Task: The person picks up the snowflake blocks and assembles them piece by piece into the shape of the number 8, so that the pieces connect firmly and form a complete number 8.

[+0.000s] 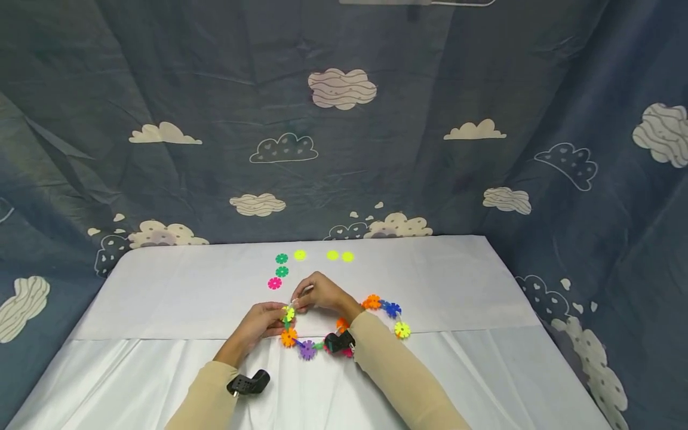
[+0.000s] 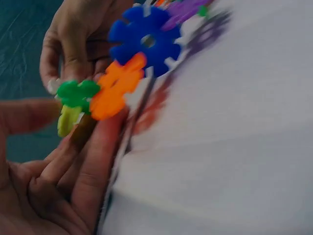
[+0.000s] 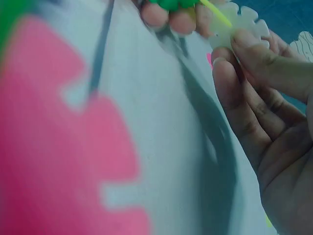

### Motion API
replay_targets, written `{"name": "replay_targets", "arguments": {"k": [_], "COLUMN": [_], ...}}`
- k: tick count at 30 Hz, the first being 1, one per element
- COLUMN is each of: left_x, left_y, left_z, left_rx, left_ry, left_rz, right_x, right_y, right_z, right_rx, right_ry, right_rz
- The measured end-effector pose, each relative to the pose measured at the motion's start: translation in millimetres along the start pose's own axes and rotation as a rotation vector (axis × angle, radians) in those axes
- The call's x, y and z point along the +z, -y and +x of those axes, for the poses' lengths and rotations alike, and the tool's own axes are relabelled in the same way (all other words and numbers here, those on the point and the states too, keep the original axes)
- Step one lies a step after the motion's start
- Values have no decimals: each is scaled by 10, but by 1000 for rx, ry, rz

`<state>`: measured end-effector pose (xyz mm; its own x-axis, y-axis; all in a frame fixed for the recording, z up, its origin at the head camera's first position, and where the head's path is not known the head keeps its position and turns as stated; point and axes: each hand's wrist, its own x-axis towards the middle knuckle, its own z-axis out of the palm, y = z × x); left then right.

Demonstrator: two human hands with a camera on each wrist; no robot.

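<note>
A chain of slotted, flower-shaped plastic discs in several colours lies in a curve on the white cloth, with an orange disc [image 1: 288, 337] and a purple disc [image 1: 307, 350] on its near side. My left hand [image 1: 257, 325] holds the chain's left end, at the yellow disc [image 1: 290, 313] and a green disc [image 2: 77, 94]. Between thumb and finger, my right hand [image 1: 322, 292] pinches a white disc [image 3: 249, 17]. In the right wrist view the yellow disc, seen edge-on, meets the white one. Part of the chain is hidden under my right forearm.
Behind my hands lie loose discs: a pink one [image 1: 275, 283], green ones [image 1: 282, 272] and yellow ones [image 1: 332, 255]. The chain's far end, with a blue disc [image 1: 393, 309] and another yellow disc [image 1: 402, 329], reaches right of my right forearm. A cloud-patterned curtain [image 1: 376, 179] stands behind the table.
</note>
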<state>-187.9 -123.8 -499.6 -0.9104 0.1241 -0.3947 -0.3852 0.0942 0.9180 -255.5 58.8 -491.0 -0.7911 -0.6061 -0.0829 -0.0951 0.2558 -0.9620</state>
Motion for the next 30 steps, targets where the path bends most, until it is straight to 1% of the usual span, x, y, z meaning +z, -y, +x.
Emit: {"name": "replay_targets", "arguments": {"k": [4,6,9,11,13,16,20,23,24,27,30], "left_x": [-57,-68,-71,-72,-83,-114,-151,-149,-145,-124,-101], "left_y": [-46,-63,-72,-69,-51,-15,29,43,46,58,73], "left_z": [30,41,51,47,44,39,23,-13,-24,-51,-62], "left_rx": [-32,-39,-47,-49,-43,-24,0,19,26,43,53], "left_ry": [86,115,126,122,129,152,197,219,223,219,204], "left_rz": [69,96,115,106,85,22,-81,-138,-150,-182,-207], "right_x": [6,15,22,3,-49,-196,-462,-668,-730,-885,-973], "right_y": [10,16,29,32,39,52,69,32,15,-52,-103], "right_z": [5,14,26,35,39,37,6,-2,-2,6,-2], "right_rx": [-44,-61,-69,-59,-41,-6,84,170,195,263,343], "right_ry": [21,30,45,46,28,-44,-240,-391,-428,-500,-508], "right_rz": [-57,-77,-100,-115,-136,-191,-244,-244,-251,-303,-409]}}
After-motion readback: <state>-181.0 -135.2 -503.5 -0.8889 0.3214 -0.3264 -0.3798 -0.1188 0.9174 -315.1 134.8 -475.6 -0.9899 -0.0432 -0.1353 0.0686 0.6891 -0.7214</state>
